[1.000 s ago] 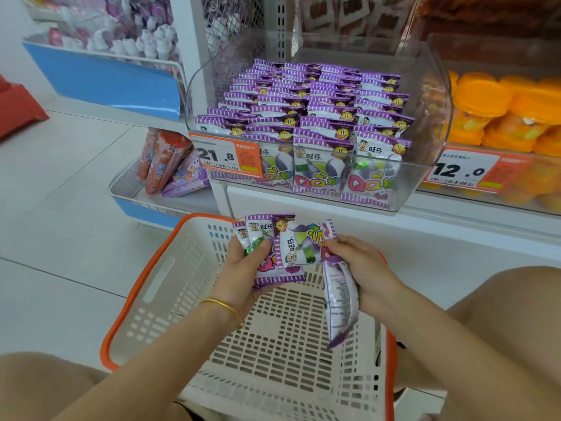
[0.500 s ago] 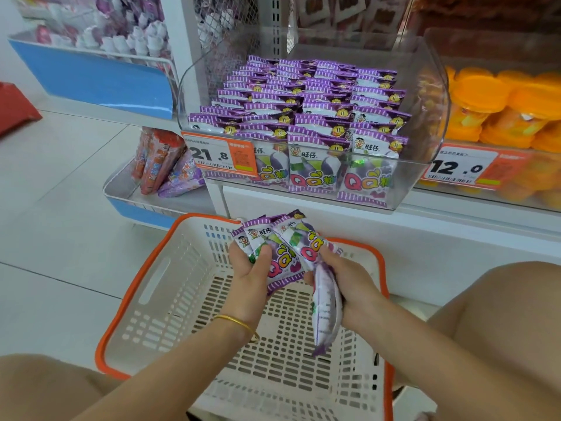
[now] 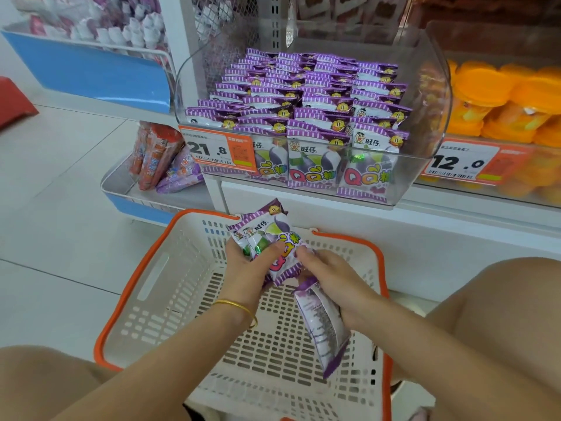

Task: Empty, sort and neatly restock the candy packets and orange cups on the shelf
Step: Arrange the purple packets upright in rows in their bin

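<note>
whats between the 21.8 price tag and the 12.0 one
In the head view, the front row of purple candy packets stands between the 21.8 tag and the 12.0 tag, inside the clear bin.

Orange price tag [image 3: 217, 150], 9 o'clock of front-row candy packets [image 3: 312, 165]: "21.8". Second price tag [image 3: 464, 162], 3 o'clock, under orange cups [image 3: 501, 98]: "12.0". Front-row packets: "旺仔", "QQ". Held packets [image 3: 273, 235], left hand [image 3: 246, 268], 6 o'clock: "旺仔". Hanging packet [image 3: 321, 326], right hand [image 3: 334, 279]: print unreadable.
</note>
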Demonstrator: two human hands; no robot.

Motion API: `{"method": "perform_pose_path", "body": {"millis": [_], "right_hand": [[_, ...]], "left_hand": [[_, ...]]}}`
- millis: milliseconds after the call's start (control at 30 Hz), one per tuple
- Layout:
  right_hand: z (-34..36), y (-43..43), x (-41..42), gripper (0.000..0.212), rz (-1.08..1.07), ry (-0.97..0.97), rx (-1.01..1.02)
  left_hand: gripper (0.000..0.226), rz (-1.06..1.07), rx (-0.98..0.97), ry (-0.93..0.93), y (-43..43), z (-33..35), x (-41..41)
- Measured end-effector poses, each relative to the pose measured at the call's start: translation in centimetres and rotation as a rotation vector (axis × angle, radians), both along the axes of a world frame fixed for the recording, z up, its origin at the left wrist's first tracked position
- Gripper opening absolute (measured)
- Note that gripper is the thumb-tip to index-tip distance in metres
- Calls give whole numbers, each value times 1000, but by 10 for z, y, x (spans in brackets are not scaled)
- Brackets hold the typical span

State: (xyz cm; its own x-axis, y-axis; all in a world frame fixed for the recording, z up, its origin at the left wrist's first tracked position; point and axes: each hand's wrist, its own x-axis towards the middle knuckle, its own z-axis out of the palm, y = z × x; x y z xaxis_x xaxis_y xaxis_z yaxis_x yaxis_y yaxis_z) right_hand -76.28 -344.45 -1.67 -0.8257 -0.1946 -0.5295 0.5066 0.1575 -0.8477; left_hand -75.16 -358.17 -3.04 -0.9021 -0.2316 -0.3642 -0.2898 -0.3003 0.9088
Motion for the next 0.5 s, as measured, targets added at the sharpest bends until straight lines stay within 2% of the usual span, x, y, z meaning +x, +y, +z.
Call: {"method": "perform_pose_path", "body": {"millis": [67, 133, 167, 233, 300, 367, 433, 500], "right_hand": [[6, 10, -11, 35, -84, -163, -1], [16, 21, -23, 20, -263, -155, -116], [20, 26, -28, 12, -363, -63, -169], [25, 31, -33, 19, -485, 263, -151], [29, 29, -28, 28, -466, 682, -5], [28, 23, -21, 24, -371, 979, 72], [24, 16, -14, 22, -297, 1088, 111], [18, 10, -8, 20, -188, 1092, 134]], "left_hand": [[42, 8, -4, -38, -5, 3, -3], [41, -11, -34, -87, -11, 5, -5], [44, -33, -36, -133, -13, 4, -5], [52, -96, -16, -266, -14, 0, -1], [57, -197, 54, -411, -8, -3, 7], [55, -288, 187, -515, 1, -4, 16], [49, -333, 328, -555, 9, -2, 23], [42, -329, 426, -497, 13, 2, 22]]}}
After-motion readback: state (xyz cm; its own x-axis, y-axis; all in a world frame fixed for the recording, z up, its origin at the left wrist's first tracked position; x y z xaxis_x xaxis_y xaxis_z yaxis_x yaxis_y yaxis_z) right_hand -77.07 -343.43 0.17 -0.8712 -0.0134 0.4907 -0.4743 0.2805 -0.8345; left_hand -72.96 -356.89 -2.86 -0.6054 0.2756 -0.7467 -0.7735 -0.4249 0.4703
